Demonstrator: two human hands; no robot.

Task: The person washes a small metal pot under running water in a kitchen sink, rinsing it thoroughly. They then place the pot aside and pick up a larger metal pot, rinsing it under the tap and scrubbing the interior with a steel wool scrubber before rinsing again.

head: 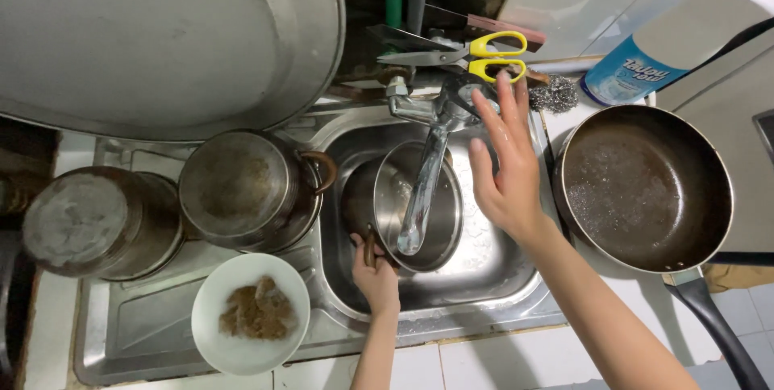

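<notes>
Setting: steel sink unit set in a tiled counter, seen from above, with a drainboard on the left and a basin on the right.
Left hand: low in the basin, fingers closed around the curved handle on the near rim of a steel pot.
Pot: sits inside the basin, tilted so its open mouth faces up and toward the camera; it lies directly beyond the left hand, touching it.
Right hand: open, fingers spread and stretched away from the body, holding nothing.
Tap: its long spout runs from the lever at the back of the sink forward and down over the pot's mouth.
Key relation: the tap lever lies just past the right fingertips, up and slightly left; the right hand is much the nearer of the two.
Drainboard: two upturned steel pots stand side by side, and a white bowl with a brown scrubbing pad sits near the front edge.
Right of basin: a dark frying pan rests on the counter, its handle pointing toward the camera.
Back ledge: yellow-handled scissors, a steel wool ball and a blue-and-white bottle.
</notes>
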